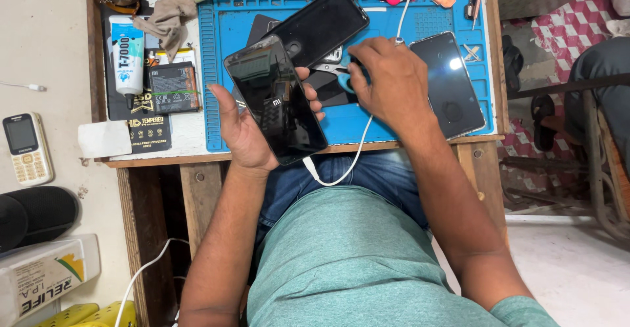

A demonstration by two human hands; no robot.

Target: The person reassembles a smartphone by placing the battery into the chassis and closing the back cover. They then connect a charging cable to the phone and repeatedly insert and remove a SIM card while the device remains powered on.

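The black phone [275, 101] sits tilted in the left hand [243, 130], held just above the near edge of the blue work mat [407, 19]; the thumb runs up its left side and the fingertips wrap round its right edge, so the grip is a cupped clasp, glass side up. The right hand [387, 81] rests on the mat just beside it, fingers curled down and pressed together over a small tool with a blue-green tip; what exactly they pinch I cannot tell. A steady hold seems best here: palm supporting the back, no pressure on the glass.

2 more dark phones lie on the mat, 1 [321, 22] above the held phone, 1 [449, 81] to the right. A white cable [348, 166] trails off the table edge. Left of the mat lie a white glue tube with a blue label [126, 55], a black rectangular battery [172, 87] and a black flat package [149, 133] with pale lettering. Further left sits a small white keypad phone [26, 148].
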